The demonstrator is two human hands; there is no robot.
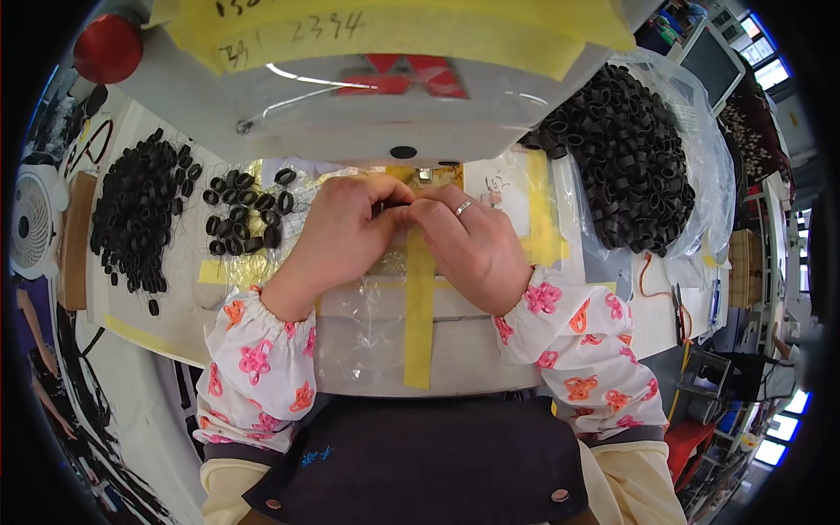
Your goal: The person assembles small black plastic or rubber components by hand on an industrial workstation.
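Observation:
My left hand (346, 229) and my right hand (472, 247) meet in the middle, just under the front of a white sewing machine head (332, 131). Fingers and thumbs of both are pinched closed, their tips together. A bit of something dark shows between them, but my fingers cover most of it and I cannot make out what it is. Right behind my fingertips is a small metal part (425, 174) of the machine. Nearest my left hand lies a loose group of black fabric-like rings (238, 229) on clear plastic.
A heap of black rings with thread tails (138, 214) lies at the left, beside a white fan (37, 210). At the right, a large pile of black rings (630, 157) sits on a clear plastic bag (710, 175). Dark-handled scissors (678, 315) and an orange cord (646, 278) are nearby. Yellow tape (419, 324) runs down the table.

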